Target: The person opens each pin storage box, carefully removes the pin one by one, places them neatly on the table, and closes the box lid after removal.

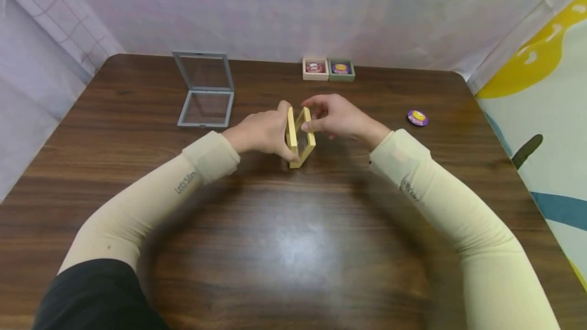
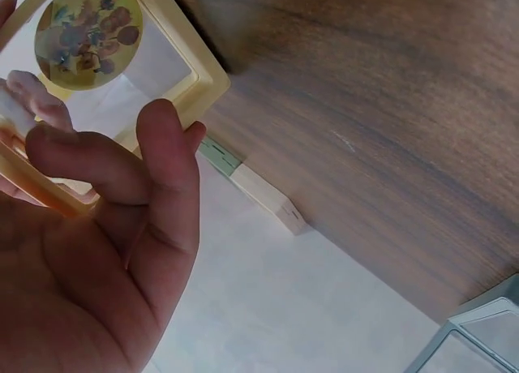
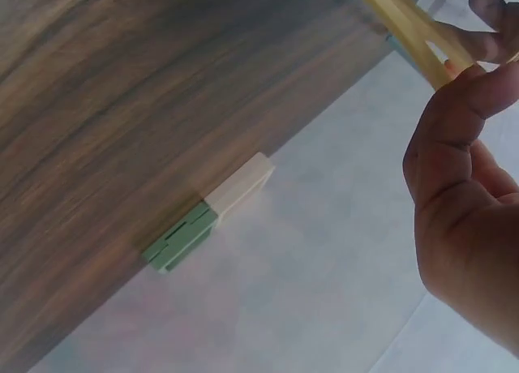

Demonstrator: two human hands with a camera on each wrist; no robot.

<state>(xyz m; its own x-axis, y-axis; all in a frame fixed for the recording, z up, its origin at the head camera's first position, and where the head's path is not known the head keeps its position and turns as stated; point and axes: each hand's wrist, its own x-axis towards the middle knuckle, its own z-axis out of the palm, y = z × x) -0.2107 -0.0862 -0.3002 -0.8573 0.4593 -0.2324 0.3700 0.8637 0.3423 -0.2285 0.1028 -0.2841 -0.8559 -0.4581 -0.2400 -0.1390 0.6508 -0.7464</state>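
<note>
A small yellow hinged frame point(image 1: 311, 140) with clear windows stands on edge near the middle of the table, its two halves slightly apart. On its left side my left hand point(image 1: 263, 129) grips it, thumb at the near lower corner and fingers toward the top. My right hand point(image 1: 338, 115) pinches the right half, with the thumb reaching in at the gap. In the left wrist view, a round badge point(image 2: 89, 36) with a sunflower picture shows through the window of the frame. The right wrist view catches only part of the yellow frame point(image 3: 409, 36) beside the curled right fingers.
A grey frame point(image 1: 229, 108) stands opened at the back left. At the back edge sit a pink box point(image 1: 315, 77) and a green box point(image 1: 341, 78), side by side, each with a badge in it. A purple and yellow badge point(image 1: 418, 117) lies on the right.
</note>
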